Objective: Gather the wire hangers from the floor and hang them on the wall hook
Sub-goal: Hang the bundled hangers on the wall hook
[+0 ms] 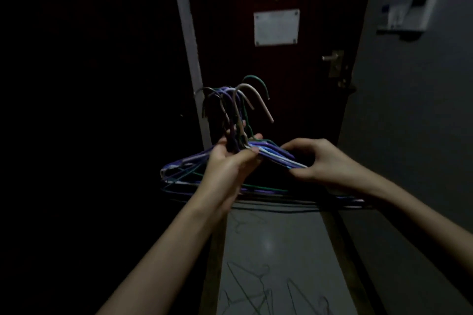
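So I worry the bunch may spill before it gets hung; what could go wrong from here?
The hook tops of the purple, green and grey wire hangers fan out unevenly, so some may miss the wall hook. The left hand pinches only the necks and the right hand one shoulder; loose lower wires could slip. More thin wire hangers lie on the dim grey floor underfoot.

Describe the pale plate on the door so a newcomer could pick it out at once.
Straight ahead stands the dark red door. The pale rectangular plate sits flat on its upper half, above the lock and handle. Unlike that small brass hardware, it is large, light grey, with a screw at each corner.
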`<state>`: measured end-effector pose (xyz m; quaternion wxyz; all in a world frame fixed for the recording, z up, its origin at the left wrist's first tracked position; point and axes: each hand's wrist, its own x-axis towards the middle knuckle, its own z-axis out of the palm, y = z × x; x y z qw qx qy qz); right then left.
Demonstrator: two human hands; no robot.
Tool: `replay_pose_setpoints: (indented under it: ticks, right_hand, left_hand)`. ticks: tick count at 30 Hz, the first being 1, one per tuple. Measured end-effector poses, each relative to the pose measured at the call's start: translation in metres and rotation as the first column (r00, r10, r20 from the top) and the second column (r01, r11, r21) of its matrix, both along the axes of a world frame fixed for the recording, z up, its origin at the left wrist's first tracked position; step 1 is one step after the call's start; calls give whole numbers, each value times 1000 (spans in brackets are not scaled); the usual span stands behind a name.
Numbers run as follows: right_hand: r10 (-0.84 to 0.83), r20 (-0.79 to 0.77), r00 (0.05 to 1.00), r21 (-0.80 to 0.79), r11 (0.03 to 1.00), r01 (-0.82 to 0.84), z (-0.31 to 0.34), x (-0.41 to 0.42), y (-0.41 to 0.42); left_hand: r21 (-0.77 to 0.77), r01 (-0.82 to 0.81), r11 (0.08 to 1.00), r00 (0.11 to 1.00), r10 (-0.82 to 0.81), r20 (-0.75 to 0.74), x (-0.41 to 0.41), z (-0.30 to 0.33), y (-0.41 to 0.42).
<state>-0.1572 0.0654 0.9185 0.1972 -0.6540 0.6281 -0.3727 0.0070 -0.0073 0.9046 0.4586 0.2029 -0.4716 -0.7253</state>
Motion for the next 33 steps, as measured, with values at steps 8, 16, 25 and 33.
replay_pose_setpoints:
  ticks: [8, 16, 25, 33]
  right_hand:
    - [337, 40, 941, -55, 941, -335, 44, 48, 15]
    - [633, -8, 774, -27, 774, -633, 82, 135, 14]
    - [780, -111, 616, 26, 622, -783, 123, 254, 20]
    - [815, 31, 579, -268, 564, -781, 120, 345, 16]
  left_hand:
    - [-16, -239, 971, 970, 238, -38, 59, 49, 68]
    - [25, -568, 823, 808, 563, -176, 135, 83, 133]
    - [-3, -753, 658, 641, 732, -233, 225, 120, 181]
    - [44, -833, 551, 525, 813, -251, 284, 118, 199]
